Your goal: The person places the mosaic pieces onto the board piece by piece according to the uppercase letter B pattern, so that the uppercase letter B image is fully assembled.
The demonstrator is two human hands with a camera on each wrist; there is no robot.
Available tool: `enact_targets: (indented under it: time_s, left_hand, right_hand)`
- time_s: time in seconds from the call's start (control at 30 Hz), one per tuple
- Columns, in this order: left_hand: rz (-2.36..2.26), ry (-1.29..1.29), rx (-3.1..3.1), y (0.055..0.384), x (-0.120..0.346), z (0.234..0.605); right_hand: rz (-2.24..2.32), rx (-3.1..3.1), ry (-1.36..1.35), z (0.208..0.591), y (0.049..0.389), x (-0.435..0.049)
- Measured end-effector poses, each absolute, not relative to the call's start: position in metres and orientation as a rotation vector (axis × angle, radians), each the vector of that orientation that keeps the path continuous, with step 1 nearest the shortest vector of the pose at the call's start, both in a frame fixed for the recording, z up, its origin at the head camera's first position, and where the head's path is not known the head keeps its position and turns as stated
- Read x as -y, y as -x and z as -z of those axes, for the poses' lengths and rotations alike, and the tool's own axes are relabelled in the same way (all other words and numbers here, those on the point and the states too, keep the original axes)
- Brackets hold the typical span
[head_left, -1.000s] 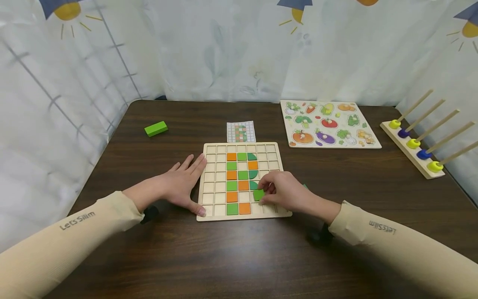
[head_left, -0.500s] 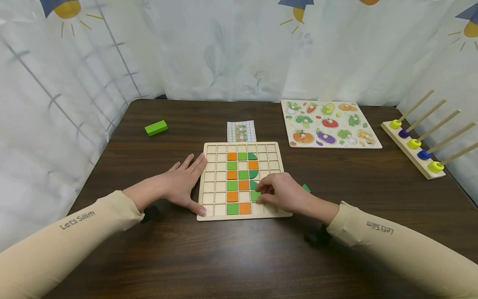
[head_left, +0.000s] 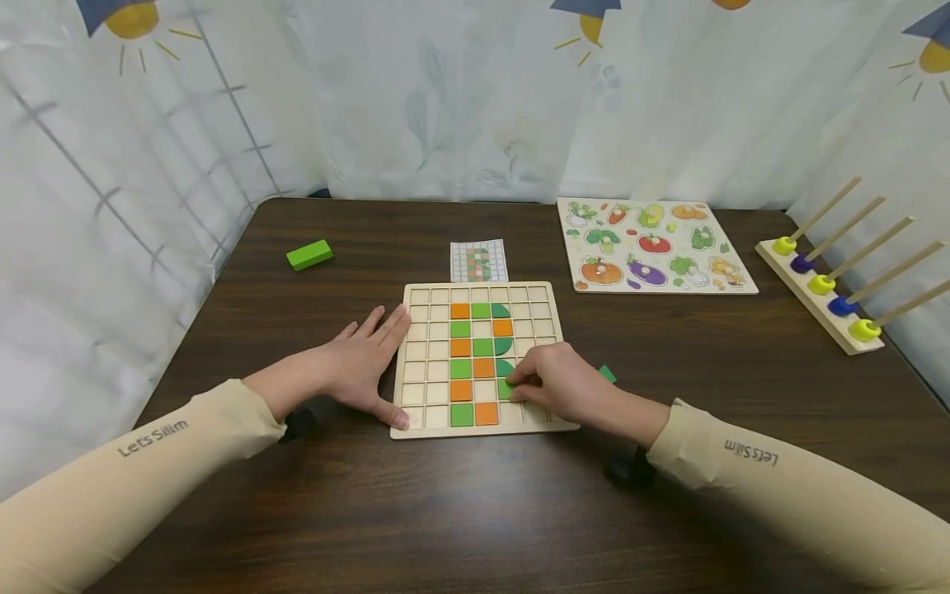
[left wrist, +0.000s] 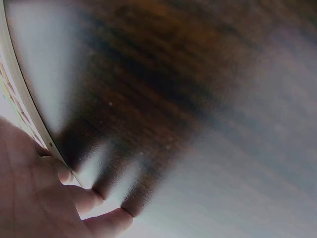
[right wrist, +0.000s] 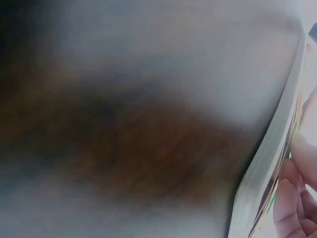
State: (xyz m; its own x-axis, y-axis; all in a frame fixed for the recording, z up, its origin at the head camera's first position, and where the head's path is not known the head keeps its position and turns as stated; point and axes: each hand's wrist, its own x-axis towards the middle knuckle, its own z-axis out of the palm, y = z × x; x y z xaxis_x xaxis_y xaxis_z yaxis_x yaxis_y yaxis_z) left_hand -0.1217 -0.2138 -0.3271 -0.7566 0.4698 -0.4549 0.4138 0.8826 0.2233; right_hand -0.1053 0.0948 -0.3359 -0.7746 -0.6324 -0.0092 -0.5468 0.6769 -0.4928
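A wooden grid board [head_left: 477, 433] lies flat, with orange and green square tiles and dark green rounded tiles set in several of its cells. My left hand [head_left: 358, 368] rests along the board's left edge, fingers spread; its fingertips touch the table in the left wrist view. The right hand [head_left: 562, 381] pinches a green square tile [head_left: 504, 390] by its right side, over a cell in the lower part of the pattern. That hand covers part of the tile and the board's right cells. In the right wrist view, fingers [right wrist: 287, 203] curl beside the board's edge [right wrist: 267, 153].
A small pattern card [head_left: 478, 261] lies behind the board. Farther right are a vegetable peg puzzle [head_left: 656, 247] and a peg stand [head_left: 820, 289] with coloured rings. A bright green block [head_left: 310, 255] sits back left. Another green piece [head_left: 608, 374] peeks out behind the right wrist.
The green square tile has shifted slightly left and now sits level with the pattern's cells, with the right hand still at it. My left hand has stayed in place.
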Motion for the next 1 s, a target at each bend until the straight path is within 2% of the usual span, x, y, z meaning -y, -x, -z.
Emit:
enact_targets:
  time_s: [0.43,0.83,1.0]
  left_hand:
    - [-0.154,-0.634,-2.536,0.122,0.215,0.329]
    - [-0.168,-0.631,-2.537,0.122,0.214,0.329]
    - [-0.168,-0.625,-2.537,0.122,0.215,0.33]
  right_hand:
    - [0.771,-2.737,0.907,0.331,0.108,-0.108]
    - [0.743,-2.812,0.674,0.325,0.125,-0.181]
    - [0.706,-2.756,0.702,0.329,0.13,-0.206]
